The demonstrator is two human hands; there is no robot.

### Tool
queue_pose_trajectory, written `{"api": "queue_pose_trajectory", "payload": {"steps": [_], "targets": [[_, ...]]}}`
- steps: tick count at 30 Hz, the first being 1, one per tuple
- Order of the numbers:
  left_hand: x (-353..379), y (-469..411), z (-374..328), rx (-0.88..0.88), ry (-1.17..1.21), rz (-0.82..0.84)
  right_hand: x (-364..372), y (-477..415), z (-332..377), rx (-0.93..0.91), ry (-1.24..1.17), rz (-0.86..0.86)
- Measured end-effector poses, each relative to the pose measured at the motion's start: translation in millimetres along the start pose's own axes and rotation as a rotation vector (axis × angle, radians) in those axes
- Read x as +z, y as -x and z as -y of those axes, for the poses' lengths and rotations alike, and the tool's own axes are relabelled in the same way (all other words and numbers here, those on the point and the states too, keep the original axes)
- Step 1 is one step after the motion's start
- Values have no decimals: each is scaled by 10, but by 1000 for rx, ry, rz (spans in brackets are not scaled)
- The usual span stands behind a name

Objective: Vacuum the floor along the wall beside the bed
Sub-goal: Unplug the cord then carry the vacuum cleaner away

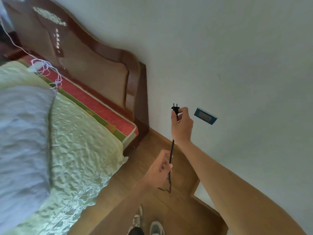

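Home bedroom: bed [76, 133], carved headboard [81, 53], wall socket [205, 115].

Black plug [175, 109], prongs up, near socket [205, 116]

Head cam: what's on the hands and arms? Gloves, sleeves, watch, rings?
Nothing worn that shows. Left hand and right hand are bare: no gloves, no watch or band at either wrist, no rings visible. No sleeves in view up to the frame edge.
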State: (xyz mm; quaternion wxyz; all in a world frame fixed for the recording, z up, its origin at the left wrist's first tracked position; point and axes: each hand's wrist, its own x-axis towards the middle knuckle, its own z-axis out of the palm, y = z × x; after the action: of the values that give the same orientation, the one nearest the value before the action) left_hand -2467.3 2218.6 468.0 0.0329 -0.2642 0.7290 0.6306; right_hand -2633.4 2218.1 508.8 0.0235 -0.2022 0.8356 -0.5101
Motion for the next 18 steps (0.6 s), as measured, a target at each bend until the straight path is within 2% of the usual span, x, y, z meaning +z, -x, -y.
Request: {"api": "queue_pose_trajectory", "payload": {"steps": [5, 12, 18], "targets": [[-537, 488, -78, 58, 61, -161, 345, 200, 737, -136, -27, 105], [-1148, 1278, -21, 85, 159, -395, 843, 818, 1770, -415, -51, 250], [-1598, 2180, 246, 104, 250, -488, 1233, 1663, 2377, -534, -134, 379]]}}
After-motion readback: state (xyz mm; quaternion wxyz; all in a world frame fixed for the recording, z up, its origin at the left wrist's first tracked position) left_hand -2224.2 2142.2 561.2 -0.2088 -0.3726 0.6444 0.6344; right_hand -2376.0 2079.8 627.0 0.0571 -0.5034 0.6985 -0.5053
